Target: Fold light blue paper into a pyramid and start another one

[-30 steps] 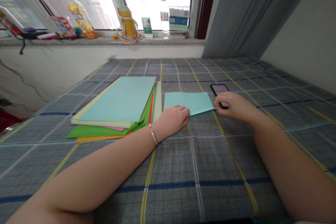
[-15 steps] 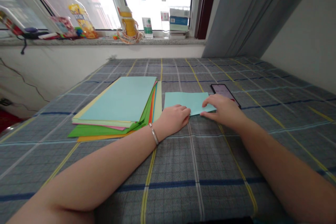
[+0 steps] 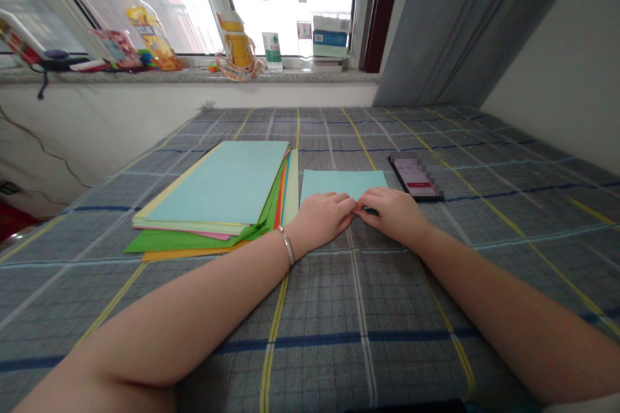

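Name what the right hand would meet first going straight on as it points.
Most likely the left hand: it lies directly ahead of the right hand, touching or nearly so; depth is unclear.

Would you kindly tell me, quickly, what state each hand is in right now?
Left hand: loosely curled over the light-blue paper; grip cannot be told.
Right hand: thumb and forefinger nearly closed at the paper's near edge; grip cannot be told.

A bare, rounded left hand (image 3: 325, 218) and a bare, bent-fingered right hand (image 3: 396, 214) come together at the fingertips, touching or nearly so.
Both backs face up, fingers curled; the right thumb and forefinger arch around a small gap. The bare left forearm (image 3: 208, 300) and bare right forearm (image 3: 498, 293) slant inward.
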